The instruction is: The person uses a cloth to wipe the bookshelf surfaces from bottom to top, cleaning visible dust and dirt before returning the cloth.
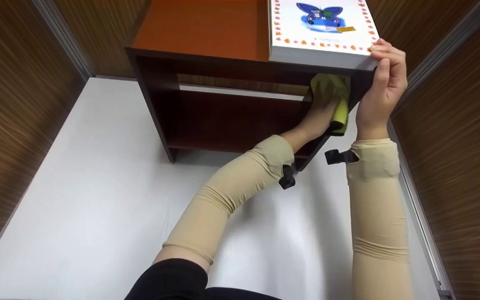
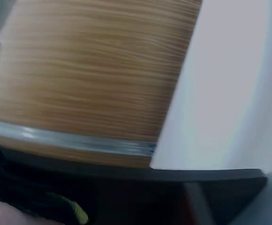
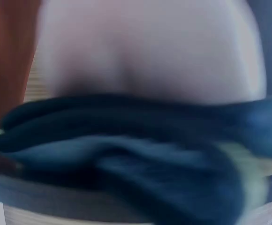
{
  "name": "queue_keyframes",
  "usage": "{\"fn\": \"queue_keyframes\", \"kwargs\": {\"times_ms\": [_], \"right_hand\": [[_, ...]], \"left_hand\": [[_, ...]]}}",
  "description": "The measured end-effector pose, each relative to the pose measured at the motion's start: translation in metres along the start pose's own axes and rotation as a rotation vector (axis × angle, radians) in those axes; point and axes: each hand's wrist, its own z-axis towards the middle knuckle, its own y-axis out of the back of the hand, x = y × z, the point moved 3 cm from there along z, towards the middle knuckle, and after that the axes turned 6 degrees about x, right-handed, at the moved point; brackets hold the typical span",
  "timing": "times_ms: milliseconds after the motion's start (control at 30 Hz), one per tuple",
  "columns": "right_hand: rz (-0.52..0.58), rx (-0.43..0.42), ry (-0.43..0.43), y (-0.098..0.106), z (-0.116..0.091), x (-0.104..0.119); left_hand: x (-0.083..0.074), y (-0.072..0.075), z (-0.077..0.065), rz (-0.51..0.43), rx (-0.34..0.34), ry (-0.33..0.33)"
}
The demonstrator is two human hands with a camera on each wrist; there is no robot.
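Observation:
My left hand [image 1: 321,110] reaches inside a small dark-red shelf unit [image 1: 223,121], at its right side panel. It holds a yellow-green cloth [image 1: 340,114] with a dark underside, folded round the fingers. In the left wrist view a bit of the cloth's yellow edge [image 2: 79,213] shows at the lower left. My right hand [image 1: 383,87] grips the unit's top right front corner, fingertips by the corner of a thick white book [image 1: 323,52] with a butterfly picture. Blurred skin [image 3: 150,51] and dark folds of the cloth [image 3: 126,154] fill the right wrist view.
The shelf unit has an orange-brown top [image 1: 206,29] and stands on a white floor [image 1: 98,187]. Wood-grain walls [image 1: 461,125] with metal strips rise on both sides and behind it. The right wall is close to my right hand.

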Motion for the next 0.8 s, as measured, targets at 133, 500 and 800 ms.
{"fn": "queue_keyframes", "kwargs": {"times_ms": [133,500,800], "right_hand": [[0.024,0.036,-0.044,0.005,0.001,0.002],[0.009,0.076,-0.071,0.006,-0.002,0.004],[0.008,0.057,-0.021,0.001,-0.004,0.008]], "left_hand": [[-0.022,-0.005,-0.007,0.111,-0.043,-0.104],[-0.023,-0.016,-0.014,0.27,-0.172,-0.319],[0.011,-0.025,-0.021,0.498,-0.307,-0.415]]}}
